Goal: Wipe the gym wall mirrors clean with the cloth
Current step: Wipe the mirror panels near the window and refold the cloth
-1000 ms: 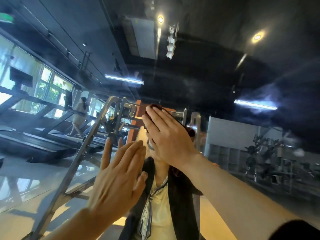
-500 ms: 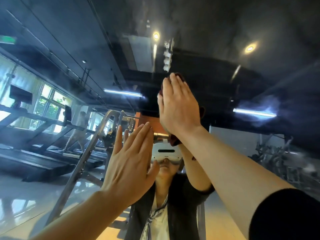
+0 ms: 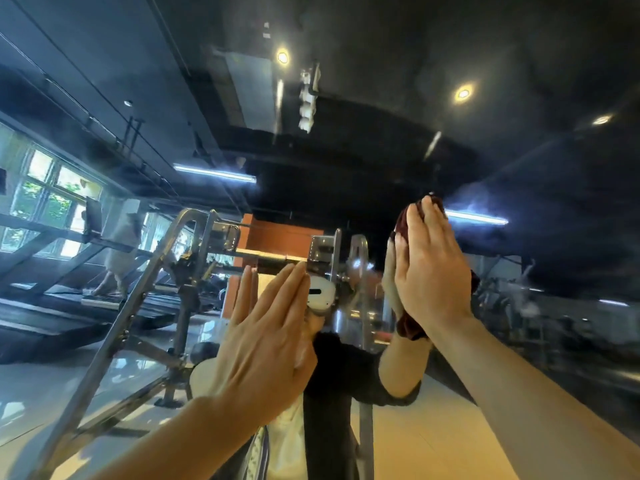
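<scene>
The dark red cloth (image 3: 410, 218) lies flat against the mirror (image 3: 381, 98), pinned under the right hand (image 3: 431, 271), whose straight fingers press it to the glass right of centre. The left hand (image 3: 266, 334) rests beside it, lower, fingers straight, with nothing in its grip. The glass reflects a dark ceiling with round lights (image 3: 463, 93), a metal ladder (image 3: 138, 306), treadmills (image 3: 69, 306) by bright windows (image 3: 45, 195) and a pale glossy floor (image 3: 433, 427).

The mirror (image 3: 381, 140) lies bare above and to the right of the right hand (image 3: 429, 271) flattening the cloth (image 3: 410, 329) on it; the left hand (image 3: 266, 344), flat just beside, blocks the way leftward.
</scene>
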Tool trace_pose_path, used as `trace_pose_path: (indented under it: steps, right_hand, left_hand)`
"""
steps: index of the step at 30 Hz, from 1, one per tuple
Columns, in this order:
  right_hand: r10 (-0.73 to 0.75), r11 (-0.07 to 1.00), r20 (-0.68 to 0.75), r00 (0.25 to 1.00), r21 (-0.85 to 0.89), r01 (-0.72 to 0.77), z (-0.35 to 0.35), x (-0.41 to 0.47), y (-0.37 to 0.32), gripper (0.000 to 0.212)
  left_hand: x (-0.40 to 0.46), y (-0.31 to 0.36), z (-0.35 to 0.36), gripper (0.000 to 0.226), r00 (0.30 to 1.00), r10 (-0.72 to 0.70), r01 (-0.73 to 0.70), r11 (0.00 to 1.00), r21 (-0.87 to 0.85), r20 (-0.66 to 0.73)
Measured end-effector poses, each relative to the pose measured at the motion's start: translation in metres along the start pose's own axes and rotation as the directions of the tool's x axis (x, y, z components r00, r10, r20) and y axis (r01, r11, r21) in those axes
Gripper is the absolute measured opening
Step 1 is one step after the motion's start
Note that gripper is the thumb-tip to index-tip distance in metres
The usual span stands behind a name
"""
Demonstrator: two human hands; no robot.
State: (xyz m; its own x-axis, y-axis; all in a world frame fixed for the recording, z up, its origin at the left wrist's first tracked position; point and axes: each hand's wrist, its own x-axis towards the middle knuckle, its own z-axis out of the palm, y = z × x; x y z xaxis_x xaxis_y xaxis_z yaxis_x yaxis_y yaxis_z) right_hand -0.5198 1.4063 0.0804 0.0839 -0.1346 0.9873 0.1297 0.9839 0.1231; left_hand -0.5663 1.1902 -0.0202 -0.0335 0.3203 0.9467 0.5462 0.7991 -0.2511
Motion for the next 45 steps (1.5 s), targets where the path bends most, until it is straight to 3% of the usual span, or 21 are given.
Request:
trace_pose_path:
  steps: [12, 18, 27, 32, 36, 39, 41, 45]
  right_hand:
    - [0.254, 0.967, 0.064, 0.965, -0.009, -0.254, -0.048, -0.138, 0.091, 0.055]
    - [0.428, 0.904, 0.062, 0.902, -0.033, -0.427, -0.051, -0.162, 0.07, 0.053]
    - [0.114, 0.992, 0.069, 0.991, 0.04, -0.117, -0.016, -0.051, -0.006, 0.054]
    - [-0.004, 0.997, 0.185, 0.983, 0.078, -0.01, -0.028, -0.131, 0.006, 0.05]
    - [-0.108, 0.993, 0.264, 0.958, -0.014, 0.116, -0.045, -0.203, 0.004, 0.052]
    - [-0.182, 0.982, 0.281, 0.942, 0.008, 0.187, -0.049, -0.197, 0.007, 0.05]
    - [-0.169, 0.985, 0.262, 0.95, 0.031, 0.167, -0.045, -0.159, 0.009, 0.049]
    - [0.045, 0.995, 0.163, 0.986, 0.077, -0.058, -0.031, -0.063, -0.004, 0.052]
  left_hand:
    - [-0.03, 0.07, 0.023, 0.073, 0.996, 0.054, -0.051, 0.997, -0.05, 0.065]
    - [-0.029, 0.074, 0.016, 0.065, 0.996, 0.061, -0.06, 0.998, -0.02, 0.066]
    - [-0.032, 0.071, 0.017, 0.068, 0.993, 0.079, -0.079, 0.997, -0.001, 0.087]
    - [-0.033, 0.07, 0.02, 0.071, 0.993, 0.071, -0.068, 0.997, -0.025, 0.091]
    - [-0.034, 0.073, 0.022, 0.075, 0.995, 0.049, -0.046, 0.998, -0.04, 0.089]
    - [-0.033, 0.074, 0.021, 0.074, 0.995, 0.041, -0.037, 0.998, -0.041, 0.09]
    - [-0.035, 0.073, 0.021, 0.072, 0.994, 0.047, -0.044, 0.998, -0.035, 0.097]
    - [-0.034, 0.072, 0.022, 0.072, 0.994, 0.048, -0.044, 0.998, -0.043, 0.096]
